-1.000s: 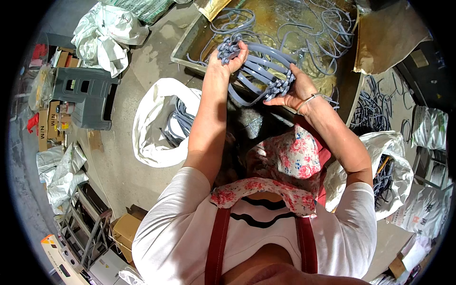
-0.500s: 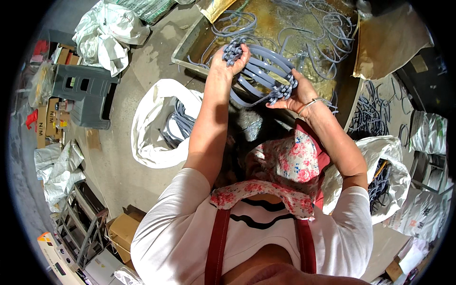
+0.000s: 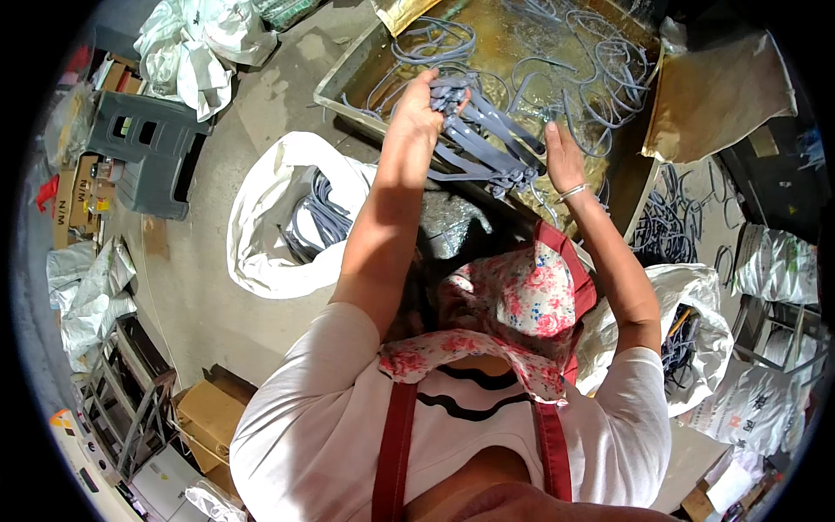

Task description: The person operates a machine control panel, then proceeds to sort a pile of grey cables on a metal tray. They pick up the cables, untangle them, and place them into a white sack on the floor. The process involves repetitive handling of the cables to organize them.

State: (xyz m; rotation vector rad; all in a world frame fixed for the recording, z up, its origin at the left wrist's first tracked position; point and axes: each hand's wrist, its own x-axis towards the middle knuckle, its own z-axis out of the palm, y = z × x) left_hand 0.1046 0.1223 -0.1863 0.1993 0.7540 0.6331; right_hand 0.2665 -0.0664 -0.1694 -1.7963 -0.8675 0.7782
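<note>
A bundle of grey-blue plastic strips (image 3: 477, 143) hangs over the near edge of a wide metal tank (image 3: 348, 111). My left hand (image 3: 417, 109) is closed around the bunched upper end of the bundle. Its other end, with knobbly tips, droops toward the right. Just right of that end, my right hand (image 3: 564, 158) is open, fingers stretched out and apart from the strips. Looped strips (image 3: 604, 87) of the same kind lie in the tank's shallow, brownish liquid.
Left of my legs stands a white sack (image 3: 252, 217) with coiled strips inside. Another white sack (image 3: 718, 361) is at my right, near a heap of dark strips (image 3: 668, 217) on the floor. A grey plastic step stool (image 3: 156, 183) and cardboard box (image 3: 209, 418) are at the left.
My right hand has let go of the bundle's right end and moved away to the right, opening. That end has sagged, and the strips now hang straighter from my left hand.
</note>
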